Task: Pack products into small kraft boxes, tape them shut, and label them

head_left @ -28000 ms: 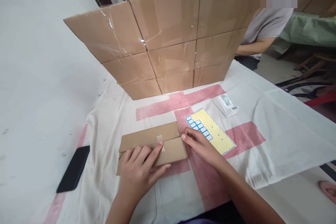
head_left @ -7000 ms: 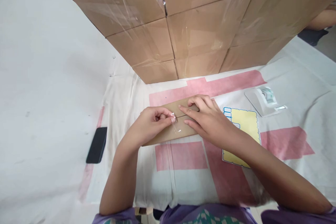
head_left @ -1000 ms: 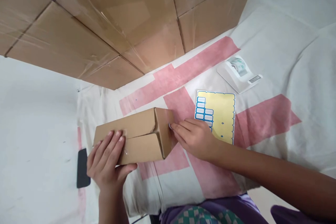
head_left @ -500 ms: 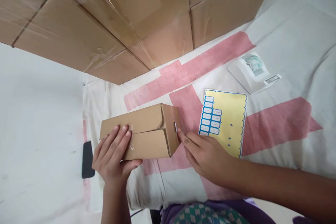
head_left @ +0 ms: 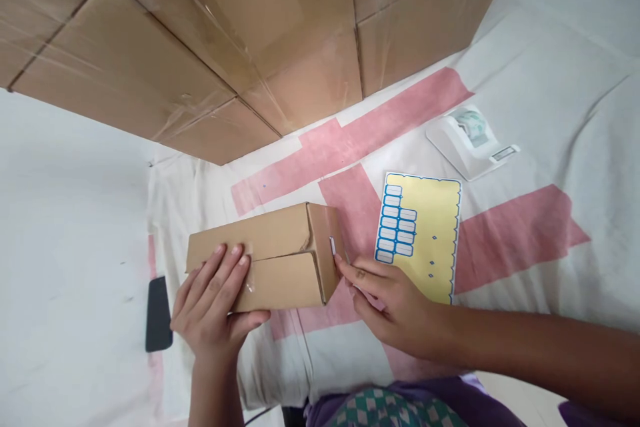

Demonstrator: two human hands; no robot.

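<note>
A small closed cardboard box (head_left: 280, 240) lies on the cloth-covered table, its top flaps meeting at a seam with a bit of clear tape. My left hand (head_left: 213, 300) holds the box's left part, fingers flat across the top and thumb along the near side. On the right end face sits a small white label with a blue edge (head_left: 333, 246). My right hand (head_left: 387, 297) is at that face, index fingertip at the label's lower end, thumb apart below, nothing visibly held. Just behind this hand lies a yellow label sheet (head_left: 430, 213) with several blue-bordered labels along its left side.
Large taped cardboard cartons (head_left: 295, 33) stand across the back. A white tape dispenser (head_left: 467, 140) sits at the right. Pink tape strips (head_left: 520, 240) cross the cloth. A black phone-like object (head_left: 159, 313) lies left of my left hand.
My right index fingertip has slid down from the label's middle to its lower end, uncovering more of it. My left hand stays on the box. The whole view has shifted slightly.
</note>
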